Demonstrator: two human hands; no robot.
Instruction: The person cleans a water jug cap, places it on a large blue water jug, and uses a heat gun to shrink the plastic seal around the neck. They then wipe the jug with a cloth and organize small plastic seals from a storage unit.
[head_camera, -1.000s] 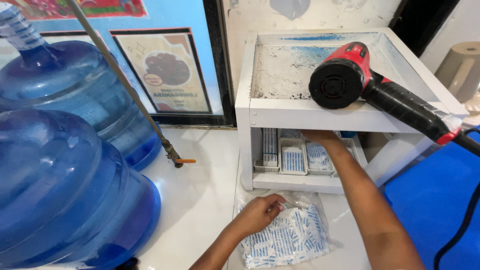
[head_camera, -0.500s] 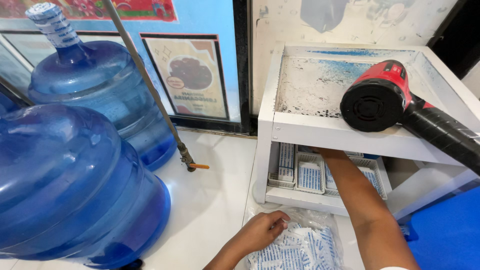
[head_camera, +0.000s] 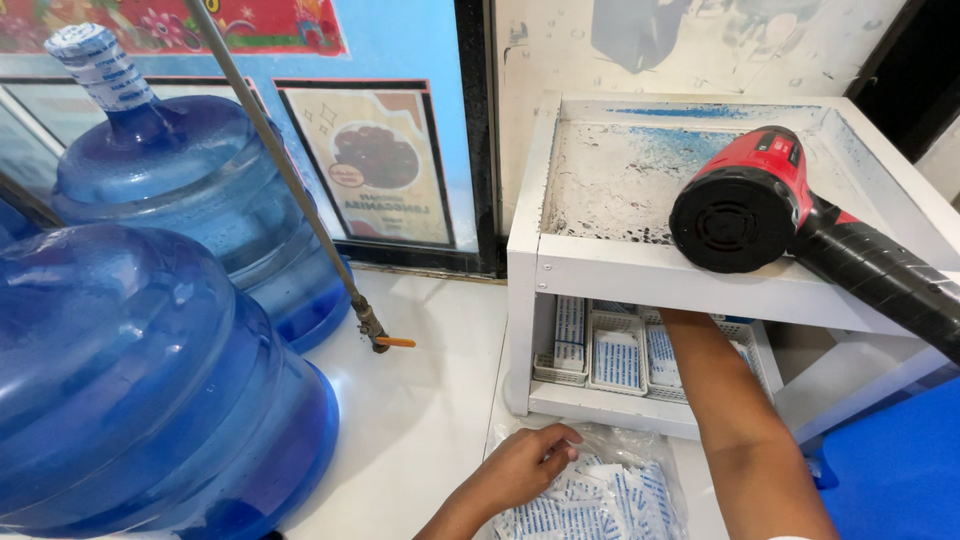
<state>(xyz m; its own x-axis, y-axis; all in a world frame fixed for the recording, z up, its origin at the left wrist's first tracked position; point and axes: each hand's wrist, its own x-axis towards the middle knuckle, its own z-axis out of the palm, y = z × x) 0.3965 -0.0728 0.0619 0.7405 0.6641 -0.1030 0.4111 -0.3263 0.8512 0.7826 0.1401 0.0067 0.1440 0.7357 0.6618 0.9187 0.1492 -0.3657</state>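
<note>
The left hand (head_camera: 520, 468) lay on a clear bag of blue-and-white sachets (head_camera: 600, 495) on the white floor, its grip loosely curled over the bag's near edge. The right forearm (head_camera: 720, 400) reached under the white shelf (head_camera: 640, 270) toward the small basket (head_camera: 615, 360) of sachets (its grip hidden there, so I cannot tell). A red heat gun (head_camera: 750, 200) rested on top.

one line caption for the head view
Left hand on a bag of sachets, right arm reaching under a white shelf.
</note>
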